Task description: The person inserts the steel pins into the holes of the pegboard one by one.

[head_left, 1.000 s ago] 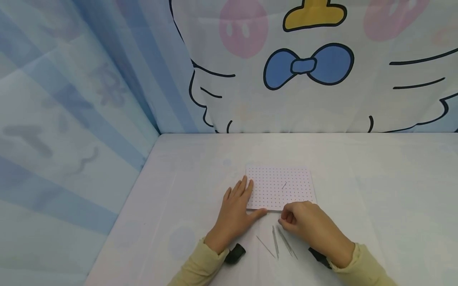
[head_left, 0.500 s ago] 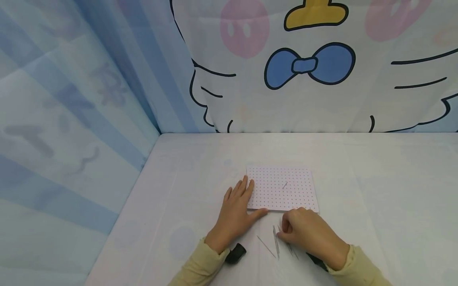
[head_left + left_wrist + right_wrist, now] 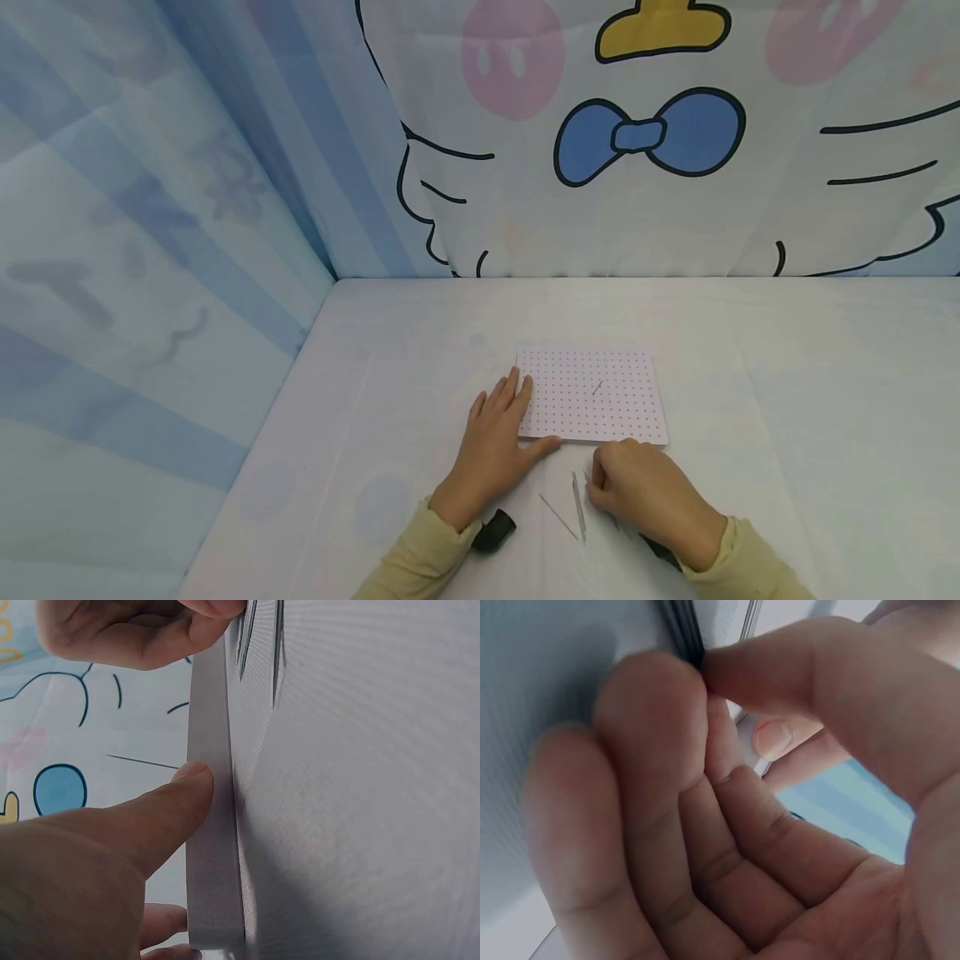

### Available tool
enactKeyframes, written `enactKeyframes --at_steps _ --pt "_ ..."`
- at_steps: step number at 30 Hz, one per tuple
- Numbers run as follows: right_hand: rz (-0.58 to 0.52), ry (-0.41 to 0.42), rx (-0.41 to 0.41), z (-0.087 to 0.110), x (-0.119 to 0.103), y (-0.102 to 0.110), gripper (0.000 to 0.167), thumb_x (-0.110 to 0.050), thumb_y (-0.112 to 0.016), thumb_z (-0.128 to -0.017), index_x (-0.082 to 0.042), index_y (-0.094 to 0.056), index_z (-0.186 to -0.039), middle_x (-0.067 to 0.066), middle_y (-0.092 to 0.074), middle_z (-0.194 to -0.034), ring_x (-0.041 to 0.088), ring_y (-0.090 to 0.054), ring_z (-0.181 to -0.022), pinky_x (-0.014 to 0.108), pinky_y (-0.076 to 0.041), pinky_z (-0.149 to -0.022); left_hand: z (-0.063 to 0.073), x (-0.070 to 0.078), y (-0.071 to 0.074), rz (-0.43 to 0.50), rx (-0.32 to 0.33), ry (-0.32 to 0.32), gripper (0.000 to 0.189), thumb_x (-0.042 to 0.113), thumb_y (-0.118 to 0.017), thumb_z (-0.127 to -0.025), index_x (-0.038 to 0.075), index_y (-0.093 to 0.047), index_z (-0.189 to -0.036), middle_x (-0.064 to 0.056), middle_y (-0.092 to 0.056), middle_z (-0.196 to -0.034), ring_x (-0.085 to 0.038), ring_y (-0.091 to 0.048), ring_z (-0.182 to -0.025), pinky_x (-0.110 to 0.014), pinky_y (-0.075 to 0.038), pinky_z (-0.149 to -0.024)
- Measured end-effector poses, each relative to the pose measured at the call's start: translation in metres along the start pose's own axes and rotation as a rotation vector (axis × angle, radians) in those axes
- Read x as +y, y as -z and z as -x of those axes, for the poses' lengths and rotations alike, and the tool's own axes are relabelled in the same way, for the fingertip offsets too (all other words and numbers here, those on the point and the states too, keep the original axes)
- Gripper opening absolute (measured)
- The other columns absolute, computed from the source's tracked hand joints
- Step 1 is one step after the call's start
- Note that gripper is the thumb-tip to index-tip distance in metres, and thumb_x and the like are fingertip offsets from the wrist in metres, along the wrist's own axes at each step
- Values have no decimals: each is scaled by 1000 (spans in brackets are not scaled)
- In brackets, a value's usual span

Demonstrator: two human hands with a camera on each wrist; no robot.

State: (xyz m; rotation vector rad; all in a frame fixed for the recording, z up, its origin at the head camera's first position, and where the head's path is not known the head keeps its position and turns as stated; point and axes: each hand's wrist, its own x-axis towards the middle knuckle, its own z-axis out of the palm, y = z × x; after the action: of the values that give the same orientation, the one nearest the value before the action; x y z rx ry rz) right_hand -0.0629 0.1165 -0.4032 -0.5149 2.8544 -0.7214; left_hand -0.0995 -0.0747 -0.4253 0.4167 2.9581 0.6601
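A white board (image 3: 588, 400) dotted with rows of small holes lies on the table. One thin needle (image 3: 597, 387) stands up from its middle; the left wrist view shows this upright needle (image 3: 142, 761) from the side. My left hand (image 3: 486, 446) rests along the board's left edge, fingers stretched out, thumb against the front side face (image 3: 214, 862). Just in front of the board, my right hand (image 3: 645, 492) has its fingers curled, and thumb and fingertips pinch at a bundle of thin metal needles (image 3: 681, 630), mostly hidden under the hand in the head view.
Beside the right hand lie a few more needles (image 3: 578, 508), and a single slanted needle (image 3: 558, 517) lies to their left. Black wrist devices (image 3: 493, 532) sit at both wrists. Printed cloth (image 3: 637, 217) hangs behind the table, with another curtain at the left.
My right hand has moved slightly down and toward me from the board's front edge, onto the needle bundle, covering more of it. The left hand and the board stay in place.
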Motion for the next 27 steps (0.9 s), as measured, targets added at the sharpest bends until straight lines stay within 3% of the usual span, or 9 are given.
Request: enactKeyframes --at_steps 7,11,21,27 --pt "44 -10 26 1 -5 -3 36 0 -69 -69 -18 -44 -49 -14 -31 -45 3 -29 -44 21 -23 -43 0 0 0 -4 0 2 90 54 -69 -87 8 -34 -155 -11 -23 -164 -29 -26 -150 -53 -21 -120" --pt "81 4 53 2 -7 -5 37 -1 -67 -67 -18 -41 -48 -14 -28 -46 5 -26 -46 22 -22 -43 0 1 0 3 -6 7 90 54 -69 -87 9 -33 -155 -11 -23 -164 -29 -25 -151 -53 -20 -121" --pt "157 -14 84 7 -13 -10 22 0 -72 -69 -8 -56 -57 -2 -47 -53 10 -39 -48 25 -35 -43 -1 1 1 7 -5 9 89 53 -70 -87 8 -34 -155 -11 -23 -164 -29 -25 -151 -53 -20 -121" --pt "155 -13 97 6 -11 -12 21 0 -72 -69 -7 -56 -58 -2 -48 -53 10 -39 -47 26 -35 -43 -2 1 0 4 -7 14 89 53 -70 -87 9 -33 -155 -10 -22 -164 -28 -24 -151 -53 -19 -121"
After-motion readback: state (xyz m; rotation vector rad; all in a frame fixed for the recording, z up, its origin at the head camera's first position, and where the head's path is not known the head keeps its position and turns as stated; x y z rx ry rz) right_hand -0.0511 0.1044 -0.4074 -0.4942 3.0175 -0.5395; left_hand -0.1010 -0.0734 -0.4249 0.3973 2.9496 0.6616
